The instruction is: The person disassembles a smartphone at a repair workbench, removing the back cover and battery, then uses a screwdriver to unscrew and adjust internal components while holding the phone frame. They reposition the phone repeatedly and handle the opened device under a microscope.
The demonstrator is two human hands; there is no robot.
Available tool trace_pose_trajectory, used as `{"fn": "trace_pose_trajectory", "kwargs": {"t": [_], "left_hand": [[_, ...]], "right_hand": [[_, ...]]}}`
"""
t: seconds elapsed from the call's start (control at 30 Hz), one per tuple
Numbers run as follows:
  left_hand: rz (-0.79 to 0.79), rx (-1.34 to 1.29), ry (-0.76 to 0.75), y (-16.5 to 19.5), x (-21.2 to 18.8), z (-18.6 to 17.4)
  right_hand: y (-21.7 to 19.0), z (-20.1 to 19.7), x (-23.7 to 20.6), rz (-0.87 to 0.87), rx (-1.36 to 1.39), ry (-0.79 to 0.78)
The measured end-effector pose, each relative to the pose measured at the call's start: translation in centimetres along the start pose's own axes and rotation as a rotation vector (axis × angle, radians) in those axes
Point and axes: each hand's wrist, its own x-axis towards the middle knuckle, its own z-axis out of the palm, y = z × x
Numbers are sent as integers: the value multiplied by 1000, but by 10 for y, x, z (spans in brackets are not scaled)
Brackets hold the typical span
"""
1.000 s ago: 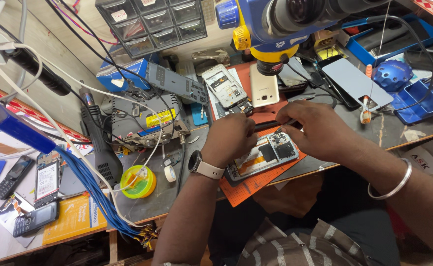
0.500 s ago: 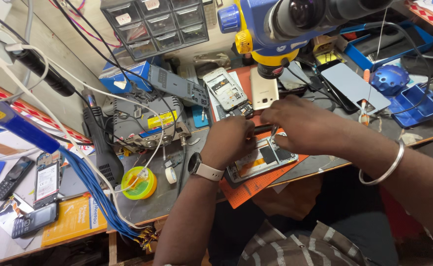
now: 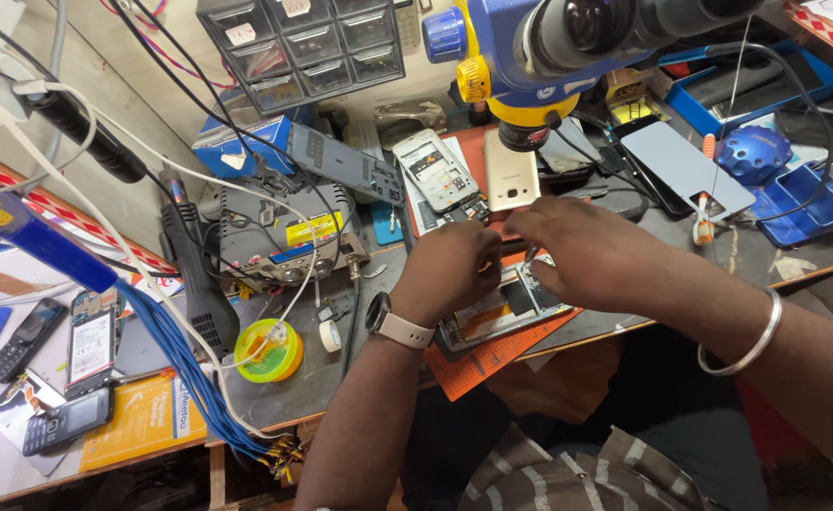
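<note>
An opened phone [image 3: 504,310] with its back off lies on an orange mat [image 3: 492,358] at the bench's front edge. My left hand [image 3: 454,270], a watch on its wrist, is curled over the phone's upper left end and holds it down. My right hand [image 3: 582,251], with a metal bangle on the forearm, lies across the phone's top end. Its fingers pinch a thin metal tool [image 3: 530,254] whose tip points down at the phone's inside. The two hands almost touch. They hide the top of the phone.
A blue and yellow microscope [image 3: 549,47] hangs just above the hands. Behind them lie a gold phone back [image 3: 511,170], an open phone frame [image 3: 435,170] and a grey back cover [image 3: 686,170]. A hot-air handle [image 3: 199,274], a yellow-green solder reel [image 3: 267,350], blue wires [image 3: 180,369] and several old phones [image 3: 66,378] are on the left.
My right hand has slid left over the phone's top end, closer to my left hand. The left hand has barely moved.
</note>
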Motion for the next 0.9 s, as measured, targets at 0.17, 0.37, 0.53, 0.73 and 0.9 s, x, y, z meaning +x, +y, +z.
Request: {"fn": "trace_pose_trajectory", "kwargs": {"t": [0.17, 0.37, 0.53, 0.73, 0.9], "left_hand": [[-20, 8, -54, 6, 3, -3], [34, -41, -62, 10, 4, -3], [34, 48, -72, 9, 4, -3], [-173, 147, -193, 11, 8, -6], [-173, 140, -161, 12, 8, -8]], "right_hand": [[2, -1, 2, 203, 113, -27], [4, -16, -6, 321, 439, 26], [4, -20, -10, 362, 400, 60], [14, -15, -15, 322, 259, 44], [20, -13, -20, 345, 253, 52]]}}
